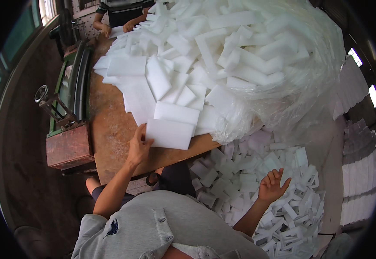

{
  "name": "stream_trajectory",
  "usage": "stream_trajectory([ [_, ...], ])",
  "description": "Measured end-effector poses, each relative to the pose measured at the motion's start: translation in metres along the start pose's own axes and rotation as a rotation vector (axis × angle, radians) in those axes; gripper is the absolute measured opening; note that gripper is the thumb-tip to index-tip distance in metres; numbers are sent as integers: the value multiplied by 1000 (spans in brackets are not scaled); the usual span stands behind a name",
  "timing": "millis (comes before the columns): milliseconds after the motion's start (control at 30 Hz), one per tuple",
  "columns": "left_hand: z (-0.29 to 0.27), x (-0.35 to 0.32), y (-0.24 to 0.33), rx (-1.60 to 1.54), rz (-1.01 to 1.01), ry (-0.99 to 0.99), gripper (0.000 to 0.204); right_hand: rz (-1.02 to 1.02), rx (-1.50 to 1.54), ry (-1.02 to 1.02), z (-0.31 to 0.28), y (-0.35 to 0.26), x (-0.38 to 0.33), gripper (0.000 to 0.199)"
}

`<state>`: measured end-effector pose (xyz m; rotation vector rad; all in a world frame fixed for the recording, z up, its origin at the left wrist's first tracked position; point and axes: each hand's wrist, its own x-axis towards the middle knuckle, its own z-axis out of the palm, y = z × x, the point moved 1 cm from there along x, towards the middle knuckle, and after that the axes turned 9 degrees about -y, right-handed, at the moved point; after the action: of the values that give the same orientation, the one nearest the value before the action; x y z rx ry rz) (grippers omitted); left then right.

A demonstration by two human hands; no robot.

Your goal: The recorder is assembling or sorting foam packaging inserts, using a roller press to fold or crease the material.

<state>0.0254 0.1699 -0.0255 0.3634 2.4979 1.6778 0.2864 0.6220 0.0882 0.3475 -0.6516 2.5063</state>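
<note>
My left hand (141,146) is closed on the left edge of a white foam sheet (170,134), thumb on one face and fingers at its upper corner. This rectangular sheet lies at the table's near edge, overlapping another flat foam piece (177,113) behind it. My right hand (273,185) is held out to the right above a heap of foam offcuts (246,172), palm up, fingers spread and holding nothing. Ahead, a large pile of white foam pieces (244,56), some L-shaped and some flat, covers much of the wooden table (110,125).
Clear plastic film (278,103) wraps the pile's right side. A green-framed machine with a roller (81,82) and handwheel (41,93) stands left of the table. Across the table, a co-worker's hands (128,26) rest near white pieces. Stacked white sheets (360,172) stand far right.
</note>
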Motion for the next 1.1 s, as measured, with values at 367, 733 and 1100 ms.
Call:
stream_trajectory([
  [367, -122, -105, -54, 212, -207, 330, 66, -49, -1508, -205, 96, 130, 143, 36],
  [733, -106, -61, 70, 450, 117, 357, 72, -610, -2184, -248, 133, 236, 275, 44],
  [1100, 4, 168, 260, 329, 345, -79, 111, -239, -1777, -466, 114, 191, 145, 30],
])
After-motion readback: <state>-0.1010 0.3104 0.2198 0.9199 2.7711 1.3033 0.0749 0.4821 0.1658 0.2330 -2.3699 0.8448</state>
